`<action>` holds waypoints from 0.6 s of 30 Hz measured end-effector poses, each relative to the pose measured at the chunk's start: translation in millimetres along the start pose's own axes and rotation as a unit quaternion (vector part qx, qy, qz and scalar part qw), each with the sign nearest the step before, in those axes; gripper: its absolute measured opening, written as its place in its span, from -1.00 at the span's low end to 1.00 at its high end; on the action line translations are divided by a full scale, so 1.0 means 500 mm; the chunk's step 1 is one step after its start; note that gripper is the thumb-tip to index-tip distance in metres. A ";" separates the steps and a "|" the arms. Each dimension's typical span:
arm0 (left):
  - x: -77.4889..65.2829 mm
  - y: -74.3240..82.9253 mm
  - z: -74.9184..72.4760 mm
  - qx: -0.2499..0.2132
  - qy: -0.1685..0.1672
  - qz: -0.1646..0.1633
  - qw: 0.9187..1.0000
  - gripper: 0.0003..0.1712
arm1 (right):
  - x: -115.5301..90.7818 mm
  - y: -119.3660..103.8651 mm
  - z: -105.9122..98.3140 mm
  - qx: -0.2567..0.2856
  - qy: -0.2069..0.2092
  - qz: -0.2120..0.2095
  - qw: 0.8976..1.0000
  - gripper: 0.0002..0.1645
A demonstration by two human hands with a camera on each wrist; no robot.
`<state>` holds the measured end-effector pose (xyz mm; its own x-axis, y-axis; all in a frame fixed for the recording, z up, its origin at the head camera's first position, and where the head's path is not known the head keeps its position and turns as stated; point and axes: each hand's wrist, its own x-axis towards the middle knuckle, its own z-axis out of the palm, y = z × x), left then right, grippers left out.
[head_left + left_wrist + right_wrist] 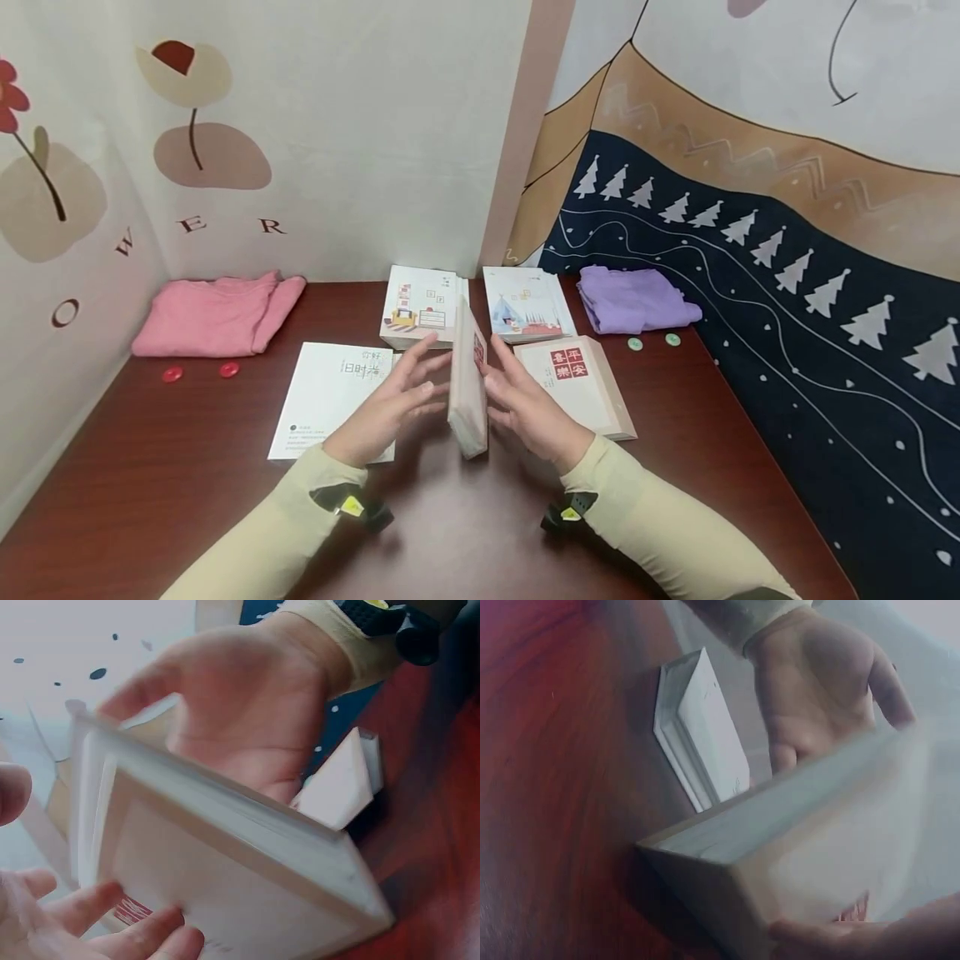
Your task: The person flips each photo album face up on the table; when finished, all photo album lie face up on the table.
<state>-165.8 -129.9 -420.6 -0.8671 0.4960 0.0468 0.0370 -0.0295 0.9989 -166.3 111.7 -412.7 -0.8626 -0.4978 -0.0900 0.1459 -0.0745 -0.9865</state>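
Camera arrangement: head and two wrists.
From above, my head view faces forward and down; both wrist views face the shared book (465, 387), centre of the head frame, closely from opposite sides.

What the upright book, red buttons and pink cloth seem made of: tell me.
Upright book: probably paper and card, fairly matte; pale page block showing. Red buttons: likely glossy plastic, catching highlights. Pink cloth: soft-looking matte fabric, creased; fibre unclear.
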 end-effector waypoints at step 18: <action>-0.002 -0.048 0.014 0.188 0.099 -0.122 0.970 -0.18 | 0.015 0.032 -0.021 -0.271 0.198 0.021 0.942 0.26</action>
<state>-162.2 -123.4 -444.6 -0.9499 0.2711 -0.1556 -0.0343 0.4045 0.9139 -175.6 116.0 -430.6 -0.9902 -0.1213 -0.0695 0.0085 0.4437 -0.8961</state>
